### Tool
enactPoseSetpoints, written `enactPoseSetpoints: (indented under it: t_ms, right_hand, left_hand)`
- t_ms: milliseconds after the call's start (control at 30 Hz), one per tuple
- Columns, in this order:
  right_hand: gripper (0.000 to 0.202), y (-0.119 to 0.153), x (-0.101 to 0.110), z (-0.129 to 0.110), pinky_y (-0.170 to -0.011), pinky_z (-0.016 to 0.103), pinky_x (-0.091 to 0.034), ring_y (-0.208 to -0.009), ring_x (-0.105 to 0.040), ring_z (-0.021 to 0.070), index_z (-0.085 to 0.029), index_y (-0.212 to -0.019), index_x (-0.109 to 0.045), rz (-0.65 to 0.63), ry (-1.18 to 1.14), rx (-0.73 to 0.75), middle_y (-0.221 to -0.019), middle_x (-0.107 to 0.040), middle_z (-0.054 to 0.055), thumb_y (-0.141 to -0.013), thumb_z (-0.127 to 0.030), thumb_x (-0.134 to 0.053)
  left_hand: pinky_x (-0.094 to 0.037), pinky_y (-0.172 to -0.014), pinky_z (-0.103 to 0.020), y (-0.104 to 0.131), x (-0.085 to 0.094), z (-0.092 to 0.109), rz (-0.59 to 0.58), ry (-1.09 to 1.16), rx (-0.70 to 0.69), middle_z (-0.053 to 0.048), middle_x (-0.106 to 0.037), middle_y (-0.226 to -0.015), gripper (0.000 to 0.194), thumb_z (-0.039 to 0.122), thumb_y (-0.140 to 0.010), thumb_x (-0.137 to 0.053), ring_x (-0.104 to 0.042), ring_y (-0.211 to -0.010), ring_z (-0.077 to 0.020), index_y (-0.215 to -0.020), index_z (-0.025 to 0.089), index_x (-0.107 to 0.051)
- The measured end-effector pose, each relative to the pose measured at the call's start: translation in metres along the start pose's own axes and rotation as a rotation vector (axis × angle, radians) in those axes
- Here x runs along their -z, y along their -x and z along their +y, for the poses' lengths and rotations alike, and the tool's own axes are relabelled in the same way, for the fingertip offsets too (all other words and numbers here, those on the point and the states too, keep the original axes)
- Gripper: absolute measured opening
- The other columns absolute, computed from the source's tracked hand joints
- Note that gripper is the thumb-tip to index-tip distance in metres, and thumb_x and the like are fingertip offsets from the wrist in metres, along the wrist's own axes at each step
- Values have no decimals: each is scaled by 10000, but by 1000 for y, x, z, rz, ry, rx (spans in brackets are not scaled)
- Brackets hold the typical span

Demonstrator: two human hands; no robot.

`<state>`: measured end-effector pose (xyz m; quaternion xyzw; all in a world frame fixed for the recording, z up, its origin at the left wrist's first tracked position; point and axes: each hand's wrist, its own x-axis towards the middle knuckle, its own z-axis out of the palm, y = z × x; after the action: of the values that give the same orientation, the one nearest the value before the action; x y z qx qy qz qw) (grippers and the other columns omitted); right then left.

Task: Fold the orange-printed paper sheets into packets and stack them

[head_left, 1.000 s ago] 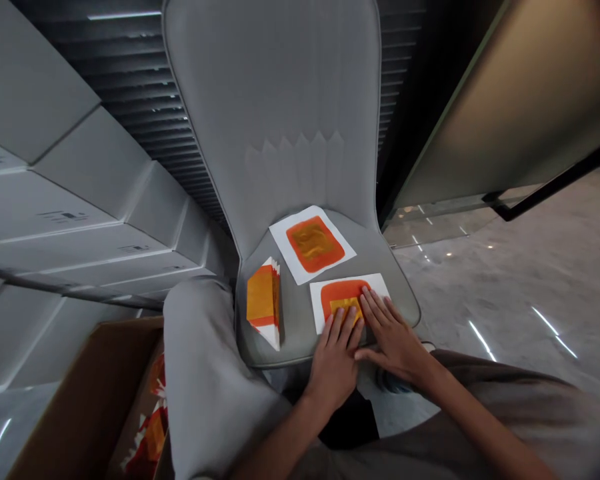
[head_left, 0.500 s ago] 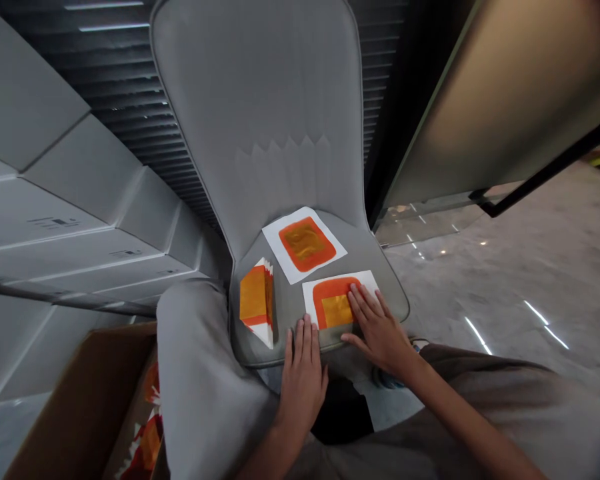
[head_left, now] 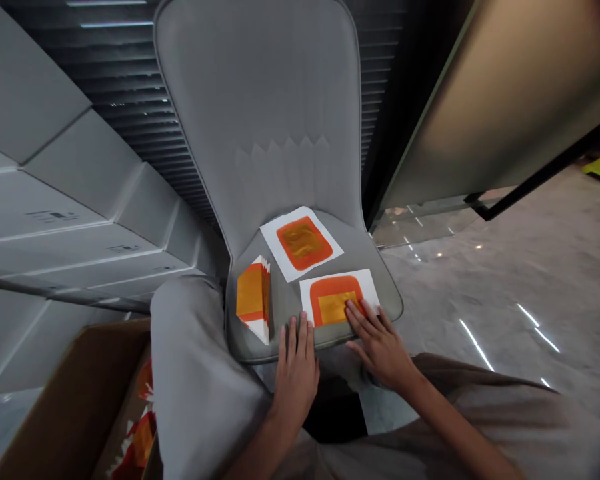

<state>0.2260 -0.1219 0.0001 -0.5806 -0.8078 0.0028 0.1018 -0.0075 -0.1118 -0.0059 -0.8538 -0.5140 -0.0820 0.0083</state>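
Observation:
A white sheet with an orange and gold print (head_left: 333,308) lies folded at the front edge of the grey chair seat (head_left: 285,333). On its right part rest the fingers of my right hand (head_left: 380,343), spread and flat. My left hand (head_left: 297,373) has its fingers stretched out, their tips at the sheet's lower left corner and the seat's edge. Behind the folded sheet lies another printed sheet (head_left: 304,243), opened flat. At the seat's left side is a stack of folded printed pieces (head_left: 253,299).
Pale boxes (head_left: 80,160) are stacked on the left. A brown carton (head_left: 55,400) at the lower left holds orange and white pieces (head_left: 141,440). The chair's backrest (head_left: 260,80) rises behind the seat; a glass panel (head_left: 445,120) stands to the right.
My right hand has slid down toward the sheet's near edge, uncovering more of its upper right part. The whole view has shifted slightly.

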Motion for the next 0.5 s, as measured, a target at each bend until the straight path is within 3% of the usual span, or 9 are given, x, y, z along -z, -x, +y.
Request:
enactPoseSetpoints:
  t_ms: [233, 367, 500]
  right_hand:
    - [674, 33, 1, 40, -1221, 587, -216, -1533, -212, 306, -258, -1627, -122, 49, 75, -140, -1647, -278, 43, -1047, -430, -419]
    - [708, 36, -1, 46, -1217, 604, -223, -1527, -226, 320, -248, -1629, -114, 81, 66, -146, -1647, -280, 69, -1035, -447, -444]
    - [820, 27, 4, 42, -1213, 624, -219, -1525, -221, 345, -158, -1630, -34, 189, 48, -207, -1656, -214, 161, -1018, -476, -477]
  left_hand:
    - [-203, -1238, -610, 2, 5, -1, 31, 89, -6, -131, -174, -1676, 850, 272, -912, -575, -147, -1543, -374, -1620, 130, -126]
    - [-235, -1224, -603, 6, 6, -8, 29, 196, -49, -152, -139, -1679, 811, 206, -942, -523, -87, -1554, -358, -1620, 121, -86]
    - [-258, -1214, -601, 4, 16, -11, 41, 282, -73, -188, -100, -1676, 818, 288, -979, -522, -64, -1555, -355, -1616, 101, -44]
